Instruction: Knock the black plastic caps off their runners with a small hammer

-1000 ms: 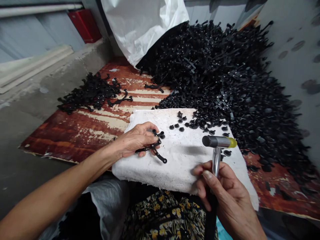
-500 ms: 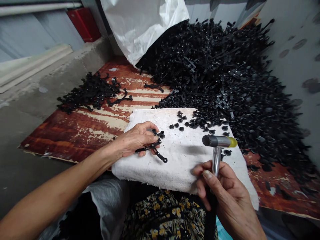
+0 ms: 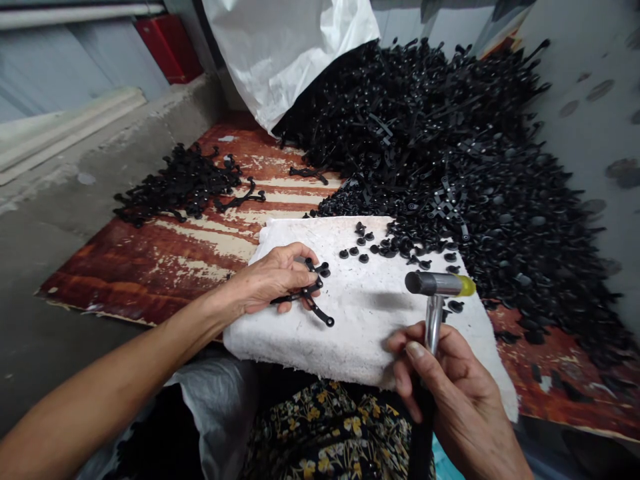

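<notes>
My left hand point(image 3: 273, 280) is closed on a black branched plastic piece point(image 3: 315, 297), pressing it down on a white foam block point(image 3: 360, 320). My right hand point(image 3: 450, 393) grips the handle of a small hammer point(image 3: 437, 285) with a metal head and a yellow tip, held upright just above the block's right side. Several small black round caps point(image 3: 385, 248) lie loose on the far part of the block.
A large heap of black plastic pieces point(image 3: 450, 160) spills from a white sack point(image 3: 285, 47) at the back and right. A smaller pile of branched pieces point(image 3: 180, 187) lies on the worn red board point(image 3: 150, 267) at left. Floral fabric point(image 3: 330, 433) covers my lap.
</notes>
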`<state>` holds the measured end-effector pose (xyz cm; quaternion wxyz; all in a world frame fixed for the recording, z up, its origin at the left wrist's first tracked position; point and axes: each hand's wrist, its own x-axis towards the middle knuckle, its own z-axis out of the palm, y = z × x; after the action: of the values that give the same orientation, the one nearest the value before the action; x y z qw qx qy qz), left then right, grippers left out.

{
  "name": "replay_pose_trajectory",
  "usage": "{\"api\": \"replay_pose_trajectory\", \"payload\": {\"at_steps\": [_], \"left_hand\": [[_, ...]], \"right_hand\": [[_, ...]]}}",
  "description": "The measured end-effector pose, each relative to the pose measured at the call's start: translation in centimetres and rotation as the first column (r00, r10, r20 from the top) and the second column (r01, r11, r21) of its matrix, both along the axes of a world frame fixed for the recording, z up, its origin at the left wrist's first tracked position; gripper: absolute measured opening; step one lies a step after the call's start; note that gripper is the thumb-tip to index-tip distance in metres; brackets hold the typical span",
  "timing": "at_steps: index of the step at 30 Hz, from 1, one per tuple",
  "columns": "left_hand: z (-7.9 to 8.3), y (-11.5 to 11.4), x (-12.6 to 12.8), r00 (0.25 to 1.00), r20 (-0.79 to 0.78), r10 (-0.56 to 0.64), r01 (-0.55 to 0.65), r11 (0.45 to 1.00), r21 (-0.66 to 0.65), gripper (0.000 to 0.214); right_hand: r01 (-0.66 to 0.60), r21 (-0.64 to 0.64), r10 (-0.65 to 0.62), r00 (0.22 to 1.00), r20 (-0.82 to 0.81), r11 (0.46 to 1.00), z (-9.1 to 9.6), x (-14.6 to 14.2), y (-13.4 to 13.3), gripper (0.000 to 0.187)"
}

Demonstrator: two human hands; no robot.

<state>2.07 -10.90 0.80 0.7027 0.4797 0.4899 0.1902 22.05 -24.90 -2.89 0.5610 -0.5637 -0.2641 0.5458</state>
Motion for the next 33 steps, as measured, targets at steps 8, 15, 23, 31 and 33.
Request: {"api": "replay_pose_trajectory", "payload": {"at_steps": [8,15,23,31,33], "left_hand": [[-0.1,-0.1,0.1,1.000,0.006,0.009,-0.009,1.000,-0.003,0.039],[0.2,-0.6,0.4,0.998,0.012,0.058,-0.059,0.998,0.018,0.043],[-0.1,-0.7,0.6,0.996,0.015,0.093,-0.093,0.996,0.009,0.041],[0.1,-1.0,0.8,0.994,-0.006,0.112,-0.112,0.994,0.002,0.034],[0.0,-1.0,0.9,0.993,-0.009,0.117,-0.117,0.993,-0.002,0.033]], "right_hand": [[-0.002,0.015,0.002,1.000,0.001,1.000,0.0,-0.1,0.0,0.022],[0.002,0.007,-0.002,1.000,-0.001,1.000,0.1,-0.1,0.0,0.024],[-0.003,0.013,0.003,1.000,-0.016,1.000,-0.1,0.0,0.0,0.026],[0.004,-0.008,-0.004,1.000,-0.007,1.000,-0.1,0.0,-0.1,0.027],[0.001,-0.008,-0.001,1.000,-0.006,1.000,0.0,0.0,-0.1,0.028]]}}
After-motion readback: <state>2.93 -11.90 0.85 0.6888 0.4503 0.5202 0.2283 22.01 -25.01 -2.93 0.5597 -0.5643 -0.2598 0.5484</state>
